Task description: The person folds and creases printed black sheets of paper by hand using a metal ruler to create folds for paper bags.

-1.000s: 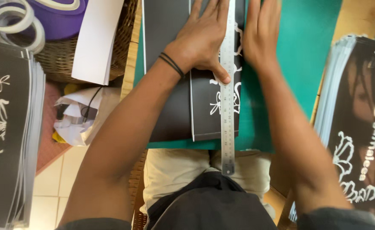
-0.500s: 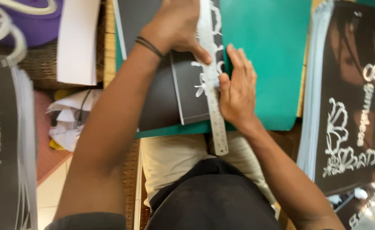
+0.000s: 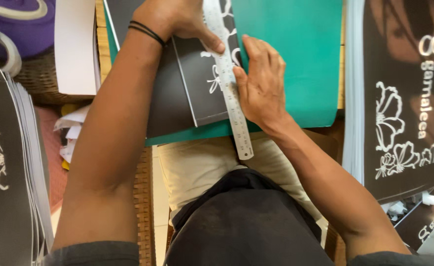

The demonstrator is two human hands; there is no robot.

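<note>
A steel ruler lies lengthwise over a black printed sheet with white flower art, on a green cutting mat. My left hand, with black bands at the wrist, presses the ruler's upper part, thumb on the metal. My right hand rests flat on the mat against the ruler's right edge, fingers close together. Whether it holds a blade is hidden. The ruler's near end overhangs the mat above my lap.
A stack of black printed sheets stands at the left, another stack at the right. A white paper strip, a woven basket and crumpled scraps lie at the upper left.
My right hand has slid down along the ruler's right edge toward me. The view has shifted, and my left hand stays pressing the ruler's upper part.
</note>
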